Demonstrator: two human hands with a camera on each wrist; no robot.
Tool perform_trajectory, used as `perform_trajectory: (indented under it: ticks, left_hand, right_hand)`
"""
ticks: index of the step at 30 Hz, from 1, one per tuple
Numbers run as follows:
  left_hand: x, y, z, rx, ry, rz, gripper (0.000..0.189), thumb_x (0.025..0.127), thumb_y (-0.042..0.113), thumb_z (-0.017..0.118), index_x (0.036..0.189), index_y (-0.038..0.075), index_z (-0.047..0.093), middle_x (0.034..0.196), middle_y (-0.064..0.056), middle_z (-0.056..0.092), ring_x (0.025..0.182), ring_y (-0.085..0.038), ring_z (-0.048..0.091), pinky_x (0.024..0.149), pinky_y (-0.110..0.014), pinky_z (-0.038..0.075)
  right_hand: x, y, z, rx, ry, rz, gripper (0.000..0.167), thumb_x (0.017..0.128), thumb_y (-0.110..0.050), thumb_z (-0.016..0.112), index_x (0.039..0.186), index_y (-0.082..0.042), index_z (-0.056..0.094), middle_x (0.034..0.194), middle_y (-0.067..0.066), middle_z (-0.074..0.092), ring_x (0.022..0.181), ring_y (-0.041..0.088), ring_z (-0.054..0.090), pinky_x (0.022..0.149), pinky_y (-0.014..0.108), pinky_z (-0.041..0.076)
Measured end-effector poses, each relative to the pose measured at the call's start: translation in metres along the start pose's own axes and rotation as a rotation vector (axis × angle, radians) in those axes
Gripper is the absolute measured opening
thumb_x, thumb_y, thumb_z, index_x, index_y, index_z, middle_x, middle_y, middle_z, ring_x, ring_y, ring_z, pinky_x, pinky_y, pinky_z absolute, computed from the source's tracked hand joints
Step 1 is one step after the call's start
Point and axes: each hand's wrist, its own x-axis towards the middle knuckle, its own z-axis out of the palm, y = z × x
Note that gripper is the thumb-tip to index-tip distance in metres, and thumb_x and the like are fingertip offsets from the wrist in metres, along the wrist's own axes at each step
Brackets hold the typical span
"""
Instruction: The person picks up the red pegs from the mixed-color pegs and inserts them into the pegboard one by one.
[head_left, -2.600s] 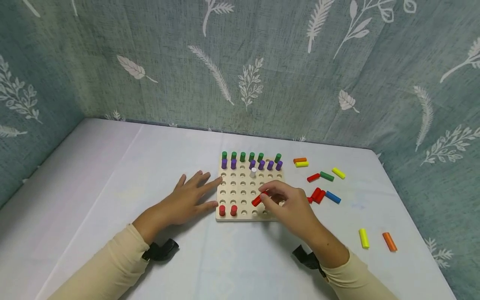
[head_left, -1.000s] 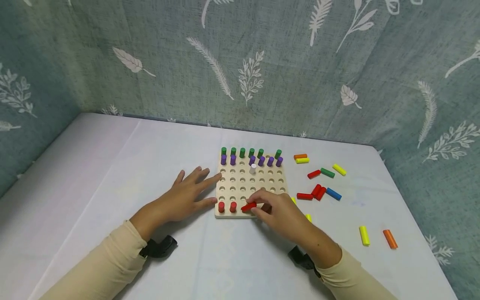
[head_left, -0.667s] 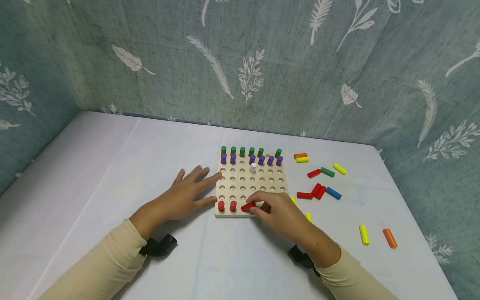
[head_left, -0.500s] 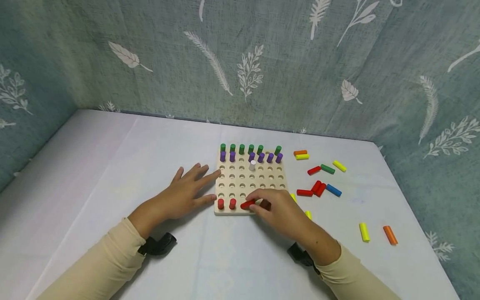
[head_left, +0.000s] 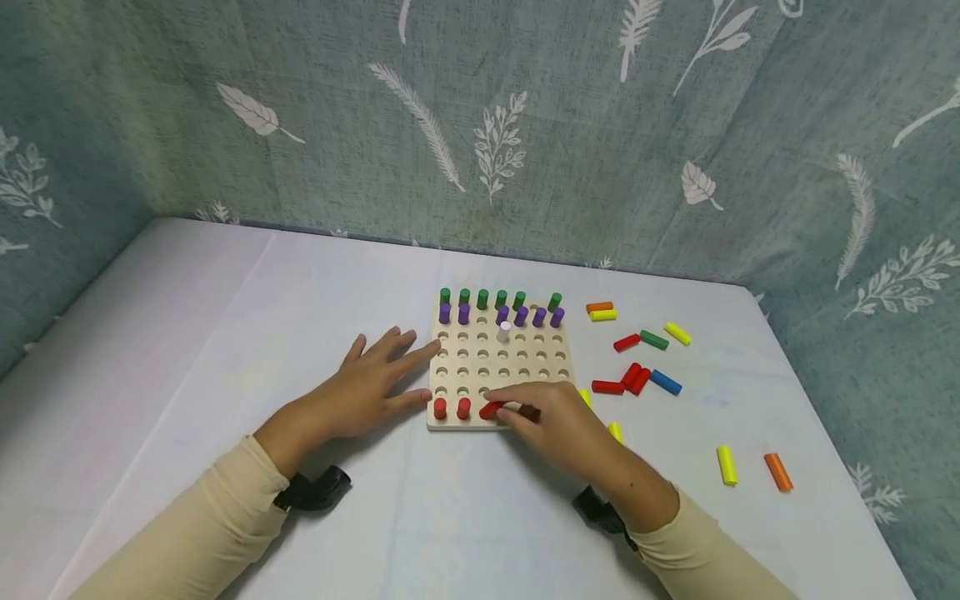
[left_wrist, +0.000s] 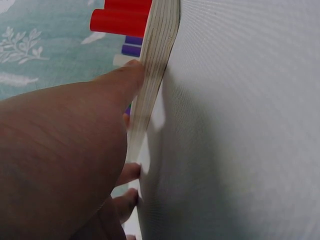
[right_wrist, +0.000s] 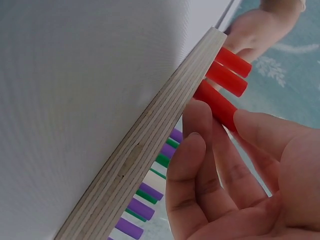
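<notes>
A pale wooden pegboard [head_left: 474, 363] lies on the white table, with rows of round holes. Thumb and fingers of my right hand [head_left: 566, 421] pinch a red peg [head_left: 491, 410], which leans at the third hole of the front row. In the right wrist view this red peg [right_wrist: 217, 106] has its lower end right at the board's face, beside two red pegs [right_wrist: 226, 77] standing in the row. My left hand [head_left: 360, 387] is spread flat, its thumb [left_wrist: 131, 75] and index finger against the board's left edge.
Green pegs [head_left: 482, 299] and purple pegs [head_left: 502, 316] stand in the two back rows, and a white peg [head_left: 504, 332] in front of them. Loose pegs lie right of the board: several red [head_left: 607, 387], a blue one [head_left: 666, 382], a green one [head_left: 654, 340], yellow [head_left: 727, 465] and orange [head_left: 778, 472].
My right hand has brought the red peg left and down, from above the board's front right area to the front row's third hole. The left hand keeps its place at the board's edge.
</notes>
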Motion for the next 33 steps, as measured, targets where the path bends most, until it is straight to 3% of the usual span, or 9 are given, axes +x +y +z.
perform_trajectory:
  ticks: [11,28,33]
  left_hand:
    - [-0.0016,-0.0017,-0.0027,-0.002,0.005,-0.019,0.071,0.096,0.052,0.061,0.157,0.035,0.031,0.162,-0.016,0.031,0.154,-0.041,0.017,0.121,-0.067,0.002]
    - [0.0000,0.0023,-0.0007,-0.021,-0.018,-0.004,0.070,0.096,0.054,0.059,0.158,0.034,0.031,0.163,-0.016,0.030,0.154,-0.042,0.016,0.120,-0.067,0.002]
    - [0.0004,0.0005,0.0013,-0.012,0.003,-0.003,0.071,0.096,0.053,0.060,0.157,0.034,0.031,0.162,-0.017,0.032,0.153,-0.043,0.018,0.120,-0.068,0.003]
  right_hand:
    - [0.0018,-0.0032,0.0001,0.051,-0.026,-0.026,0.029,0.092,-0.017,0.073,0.121,-0.022,0.075,0.115,-0.007,0.075,0.095,0.004,0.069,0.082,0.018,0.056]
    - [-0.0019,0.0000,0.0006,0.045,-0.062,0.009,0.032,0.094,-0.016,0.071,0.126,-0.023,0.072,0.116,-0.009,0.074,0.083,0.005,0.061,0.071,0.018,0.053]
    - [-0.0012,0.0010,0.0018,0.042,-0.054,-0.003,0.033,0.094,-0.016,0.071,0.127,-0.023,0.071,0.117,-0.009,0.074,0.084,0.005,0.062,0.072,0.018,0.054]
